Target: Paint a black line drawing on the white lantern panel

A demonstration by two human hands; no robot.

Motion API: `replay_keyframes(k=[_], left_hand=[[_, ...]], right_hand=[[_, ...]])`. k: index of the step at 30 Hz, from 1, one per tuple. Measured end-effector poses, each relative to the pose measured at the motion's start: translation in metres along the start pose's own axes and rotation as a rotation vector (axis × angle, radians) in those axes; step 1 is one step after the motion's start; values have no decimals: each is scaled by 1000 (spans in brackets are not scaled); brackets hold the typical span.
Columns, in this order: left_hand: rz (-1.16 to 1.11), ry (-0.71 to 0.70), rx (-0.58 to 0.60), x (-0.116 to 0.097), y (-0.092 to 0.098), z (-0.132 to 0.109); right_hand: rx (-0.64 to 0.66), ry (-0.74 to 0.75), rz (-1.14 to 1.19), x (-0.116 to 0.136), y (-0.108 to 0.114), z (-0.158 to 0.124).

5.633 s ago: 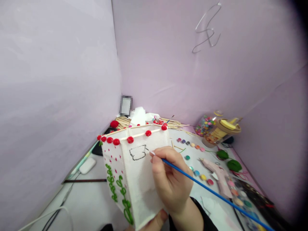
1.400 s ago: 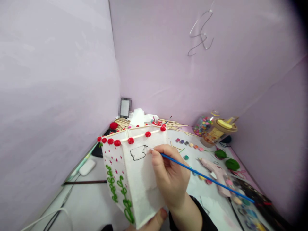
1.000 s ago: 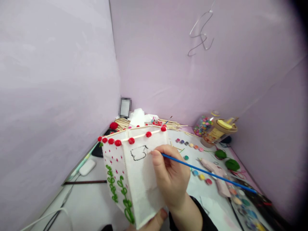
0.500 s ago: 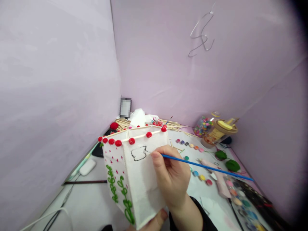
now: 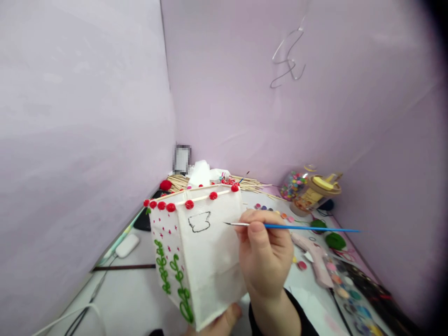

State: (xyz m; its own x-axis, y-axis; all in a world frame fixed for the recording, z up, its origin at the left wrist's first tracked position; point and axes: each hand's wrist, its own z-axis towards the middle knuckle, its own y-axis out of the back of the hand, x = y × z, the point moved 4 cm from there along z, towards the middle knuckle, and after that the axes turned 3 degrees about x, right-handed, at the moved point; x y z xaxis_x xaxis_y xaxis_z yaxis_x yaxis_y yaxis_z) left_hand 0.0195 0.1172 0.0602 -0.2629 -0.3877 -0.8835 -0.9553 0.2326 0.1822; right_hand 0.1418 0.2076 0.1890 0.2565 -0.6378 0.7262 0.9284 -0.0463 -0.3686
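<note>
- Two hands working: your right hand (image 5: 264,259) is pinching the blue paintbrush (image 5: 301,227), tip hovering just off the panel.
- Your left hand (image 5: 224,322) is propping the white lantern box (image 5: 206,261) from below; I can't tell its grip.
- Black outline (image 5: 199,222) is sitting unfilled on the front panel; most of that panel is looking blank.
- Side panel is already carrying green vines (image 5: 171,280); red pompoms (image 5: 189,204) are lining the rim.

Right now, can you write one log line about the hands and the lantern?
right hand: holds blue paintbrush, tip just off panel | left hand: holds white lantern from below | black outline on panel
</note>
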Motion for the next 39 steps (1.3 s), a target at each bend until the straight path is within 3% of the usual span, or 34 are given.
replay_keyframes(k=[2, 4, 10, 15, 25, 30, 35, 39], left_hand=[[66, 96, 87, 2, -4, 3], [50, 98, 104, 3, -6, 5], [-101, -44, -40, 6, -2, 3], [-141, -200, -98, -9, 0, -1], [18, -1, 60, -15, -9, 2], [25, 49, 60, -19, -8, -1], [-15, -33, 19, -4, -6, 1], [-16, -144, -184, 26, 0, 9]], right_hand=[[-38, -1, 41, 3, 1, 1], [-36, 12, 3, 6, 1, 2], [166, 144, -347, 10, -1, -3], [138, 262, -378, 6, -1, -13], [172, 277, -466, 3, -1, -12], [209, 234, -445, 4, -5, -10], [73, 179, -154, 22, 5, 5], [-137, 210, -224, 41, 40, 28]])
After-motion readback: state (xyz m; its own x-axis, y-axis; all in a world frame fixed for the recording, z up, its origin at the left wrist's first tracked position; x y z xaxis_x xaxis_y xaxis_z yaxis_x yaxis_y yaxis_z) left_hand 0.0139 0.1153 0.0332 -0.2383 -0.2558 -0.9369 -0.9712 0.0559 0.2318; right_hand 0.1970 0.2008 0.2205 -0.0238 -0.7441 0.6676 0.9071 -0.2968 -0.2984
